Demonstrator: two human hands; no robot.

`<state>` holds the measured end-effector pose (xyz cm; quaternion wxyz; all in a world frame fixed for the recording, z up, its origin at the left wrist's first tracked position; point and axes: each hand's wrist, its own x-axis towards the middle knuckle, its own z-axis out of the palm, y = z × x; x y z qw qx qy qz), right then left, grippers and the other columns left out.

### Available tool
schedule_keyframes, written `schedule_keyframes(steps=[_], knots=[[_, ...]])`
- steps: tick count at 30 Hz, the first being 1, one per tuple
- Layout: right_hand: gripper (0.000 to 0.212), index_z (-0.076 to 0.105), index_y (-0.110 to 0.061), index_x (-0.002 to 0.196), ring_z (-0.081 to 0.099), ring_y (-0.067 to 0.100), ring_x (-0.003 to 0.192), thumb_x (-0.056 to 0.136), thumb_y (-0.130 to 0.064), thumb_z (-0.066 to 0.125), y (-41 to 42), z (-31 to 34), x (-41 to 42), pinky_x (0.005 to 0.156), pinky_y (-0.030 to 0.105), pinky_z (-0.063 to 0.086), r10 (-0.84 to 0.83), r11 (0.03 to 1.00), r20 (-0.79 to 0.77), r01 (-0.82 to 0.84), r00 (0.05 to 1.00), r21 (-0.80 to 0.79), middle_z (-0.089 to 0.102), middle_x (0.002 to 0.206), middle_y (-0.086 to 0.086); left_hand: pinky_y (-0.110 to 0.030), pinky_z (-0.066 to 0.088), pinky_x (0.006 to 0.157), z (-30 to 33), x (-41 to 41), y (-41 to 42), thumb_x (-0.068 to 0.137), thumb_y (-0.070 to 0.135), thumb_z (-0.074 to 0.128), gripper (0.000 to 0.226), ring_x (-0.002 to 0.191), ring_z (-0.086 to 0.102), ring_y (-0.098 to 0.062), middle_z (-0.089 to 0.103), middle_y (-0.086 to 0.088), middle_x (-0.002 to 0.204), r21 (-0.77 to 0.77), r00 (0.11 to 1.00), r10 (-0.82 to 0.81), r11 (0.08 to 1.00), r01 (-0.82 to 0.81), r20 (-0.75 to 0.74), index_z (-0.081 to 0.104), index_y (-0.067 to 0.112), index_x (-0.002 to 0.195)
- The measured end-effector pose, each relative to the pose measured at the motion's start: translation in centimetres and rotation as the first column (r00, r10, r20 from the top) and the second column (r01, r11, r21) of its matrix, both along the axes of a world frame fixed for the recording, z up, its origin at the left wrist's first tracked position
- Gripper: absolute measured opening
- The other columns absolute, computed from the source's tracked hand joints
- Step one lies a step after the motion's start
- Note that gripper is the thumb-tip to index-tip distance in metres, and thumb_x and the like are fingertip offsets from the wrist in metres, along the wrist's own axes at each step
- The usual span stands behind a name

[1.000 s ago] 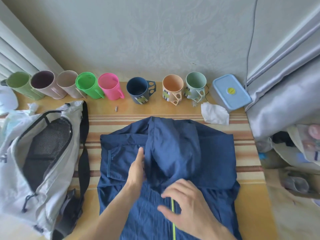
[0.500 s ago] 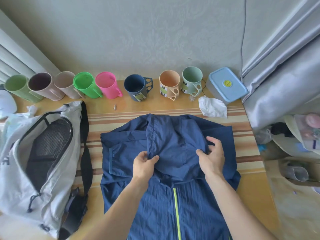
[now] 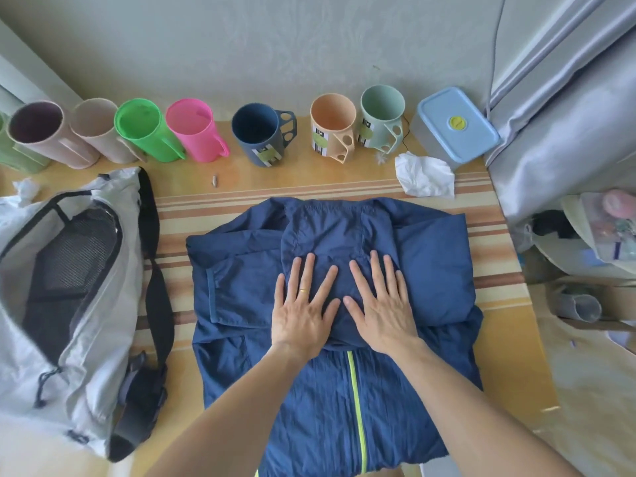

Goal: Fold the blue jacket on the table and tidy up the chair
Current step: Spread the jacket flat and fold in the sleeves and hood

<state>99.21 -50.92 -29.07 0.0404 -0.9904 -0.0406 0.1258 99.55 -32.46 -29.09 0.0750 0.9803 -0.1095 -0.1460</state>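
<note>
Both hands, left hand (image 3: 303,309) and right hand (image 3: 380,309), press flat on the blue jacket (image 3: 433,266).

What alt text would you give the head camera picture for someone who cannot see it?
Both hands, left hand and right hand, press flat on a partly folded blue jacket on a striped table. A grey bag lies left; coloured mugs line the wall.

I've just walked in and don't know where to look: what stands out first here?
Two bare hands, left hand and right hand, lie flat side by side on the folded hood of a blue jacket spread mid-table. Behind it, a row of colourful cups, the pink cup among them, lines the wall. A grey backpack lies at the left.
</note>
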Motion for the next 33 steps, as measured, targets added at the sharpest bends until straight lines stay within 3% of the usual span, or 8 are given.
schedule_keyframes(steps=[3, 6, 11, 14, 18, 23, 28, 33], knots=[[0.07, 0.007, -0.03, 0.161, -0.003, 0.03, 0.156, 0.1, -0.061, 0.024, 0.1, 0.2, -0.3, 0.125, 0.051, 0.013, -0.017, 1.0, 0.004, 0.017, 1.0, 0.012, -0.001, 0.169, 0.011, -0.053, 0.006, 0.128, -0.3, -0.1, 0.0, 0.105, 0.059, 0.016, 0.064, 0.158, -0.013, -0.027, -0.012, -0.007, 0.172, 0.023, 0.999, -0.022, 1.0, 0.022, 0.03, -0.004, 0.038, 0.162], [0.068, 0.011, -0.029, 0.161, 0.0, 0.03, 0.156, 0.101, -0.058, 0.027, -0.4, 1.0, -2.3, 0.125, 0.05, 0.015, -0.06, 0.994, 0.018, 0.058, 0.998, 0.096, -0.001, 0.169, 0.01, -0.052, 0.014, 0.127, 0.5, -0.6, 0.4, 0.106, 0.055, 0.024, 0.062, 0.159, -0.006, -0.029, -0.004, -0.009, 0.172, -0.031, 0.999, -0.007, 0.999, 0.009, 0.048, 0.008, 0.036, 0.163], [0.069, 0.018, -0.024, 0.16, 0.003, 0.033, 0.156, 0.101, -0.056, 0.035, -3.4, 2.3, -10.2, 0.123, 0.05, 0.02, -0.161, 0.982, 0.054, 0.155, 0.985, 0.111, -0.001, 0.169, 0.013, -0.048, 0.019, 0.127, 2.2, -6.5, 2.4, 0.106, 0.049, 0.035, 0.062, 0.159, 0.0, -0.03, 0.0, -0.012, 0.172, -0.077, 0.996, 0.014, 0.997, -0.007, 0.088, 0.013, 0.036, 0.163], [0.069, 0.032, -0.017, 0.156, 0.015, 0.04, 0.153, 0.097, -0.051, 0.046, -6.4, 2.2, -16.5, 0.119, 0.053, 0.03, -0.257, 0.964, 0.078, 0.25, 0.963, 0.096, 0.009, 0.166, 0.022, -0.05, 0.023, 0.125, 2.6, -11.8, 4.9, 0.104, 0.048, 0.038, 0.063, 0.159, 0.007, -0.033, 0.002, -0.014, 0.172, -0.053, 0.995, 0.079, 0.996, -0.075, 0.065, 0.019, 0.035, 0.162], [0.064, 0.046, -0.017, 0.149, 0.035, 0.049, 0.14, 0.094, -0.05, 0.042, -9.6, 1.5, -23.0, 0.107, 0.058, 0.042, -0.358, 0.931, 0.12, 0.344, 0.926, 0.118, 0.026, 0.158, 0.03, -0.051, 0.032, 0.121, 2.9, -19.0, 7.8, 0.1, 0.046, 0.039, 0.059, 0.153, 0.024, -0.039, 0.014, -0.02, 0.169, 0.008, 0.978, 0.206, 0.978, -0.207, 0.037, 0.036, 0.029, 0.158], [0.051, 0.055, -0.016, 0.142, 0.05, 0.042, 0.118, 0.095, -0.035, 0.057, -11.2, 1.5, -26.8, 0.097, 0.052, 0.047, -0.322, 0.936, 0.193, 0.282, 0.927, 0.209, 0.048, 0.134, 0.023, -0.052, 0.044, 0.11, 3.3, -25.5, 8.7, 0.1, 0.048, 0.04, 0.057, 0.147, 0.033, -0.039, 0.026, -0.019, 0.165, 0.01, 0.942, 0.332, 0.943, -0.333, 0.046, 0.044, 0.028, 0.153], [0.038, 0.057, -0.017, 0.118, 0.052, 0.03, 0.095, 0.084, -0.015, 0.074, -12.4, 1.7, -27.6, 0.081, 0.042, 0.049, -0.376, 0.878, 0.143, 0.303, 0.916, 0.371, 0.054, 0.098, 0.007, -0.056, 0.048, 0.104, 4.2, -28.1, 7.9, 0.097, 0.055, 0.049, 0.054, 0.141, 0.031, -0.039, 0.026, -0.016, 0.16, -0.028, 0.829, 0.557, 0.829, -0.558, -0.041, 0.039, 0.039, 0.148], [0.025, 0.056, -0.025, 0.095, 0.054, 0.02, 0.096, 0.084, -0.011, 0.074, -13.4, 0.4, -28.8, 0.075, 0.032, 0.041, -0.437, 0.756, -0.059, 0.402, 0.897, 0.516, 0.06, 0.096, -0.002, -0.051, 0.047, 0.087, 4.2, -29.2, 8.2, 0.088, 0.036, 0.069, 0.044, 0.119, 0.041, -0.042, 0.042, -0.021, 0.128, -0.143, 0.664, 0.74, 0.649, -0.747, -0.109, 0.051, 0.032, 0.128]])
